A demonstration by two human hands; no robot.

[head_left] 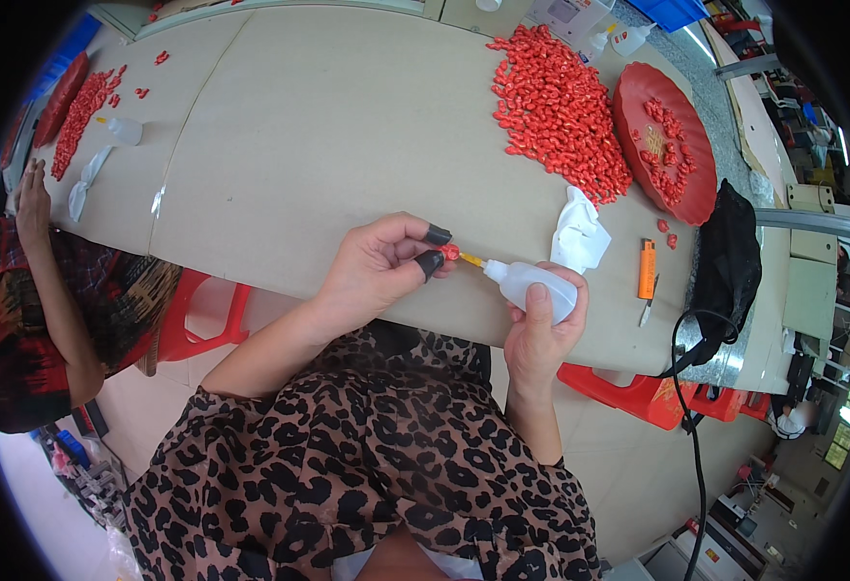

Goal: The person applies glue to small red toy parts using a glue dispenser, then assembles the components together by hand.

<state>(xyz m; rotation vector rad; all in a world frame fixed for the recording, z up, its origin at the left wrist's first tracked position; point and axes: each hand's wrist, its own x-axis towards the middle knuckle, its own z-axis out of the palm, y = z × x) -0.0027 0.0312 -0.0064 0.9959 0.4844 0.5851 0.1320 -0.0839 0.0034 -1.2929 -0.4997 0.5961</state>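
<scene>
Left hand (362,271): black-capped fingers (430,263) pinched close on a small red piece (450,252);
Red piece: at the bottle (530,283)'s ten o'clock, by its yellow tip (471,259);
Right hand (544,339): fingers curled round the bottle;
Red pile (561,116): on the tabletop (348,145), the piece's one o'clock

Red piece (450,252) at bottle (533,290) nozzle (471,259).
Left hand (372,266) pinches it, two fingers (430,264) black-capped; right hand (543,334) grips bottle. Pile (556,111), dish (641,89) on desk (318,116).
</scene>
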